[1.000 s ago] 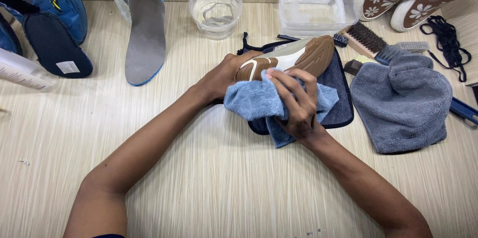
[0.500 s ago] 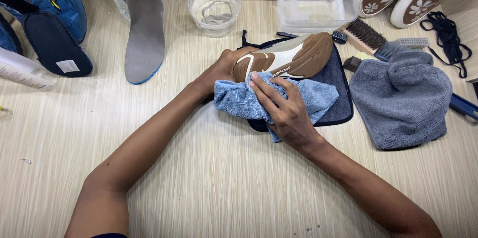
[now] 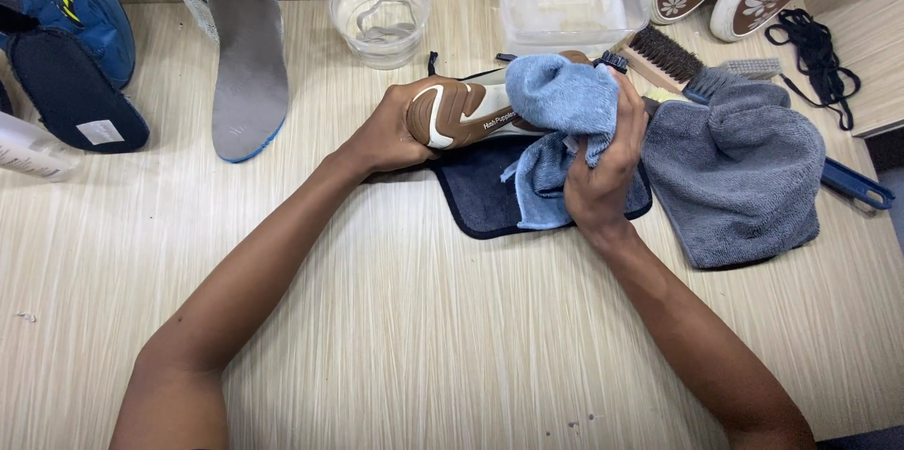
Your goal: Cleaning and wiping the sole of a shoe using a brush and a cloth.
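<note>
Left hand (image 3: 391, 135) grips the heel of the brown leather shoe with white-striped sole (image 3: 461, 114) just above the dark navy mat (image 3: 480, 200), right hand (image 3: 603, 168) clamps a light blue microfibre cloth (image 3: 560, 102) over its toe, so I'd guess wiping's midway, heel end left.

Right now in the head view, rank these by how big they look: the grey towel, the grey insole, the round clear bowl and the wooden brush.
1. Grey towel, largest.
2. Grey insole.
3. Round clear bowl.
4. Wooden brush, smallest, though partly hidden behind the towel, so its rank against the bowl is unsure.
</note>
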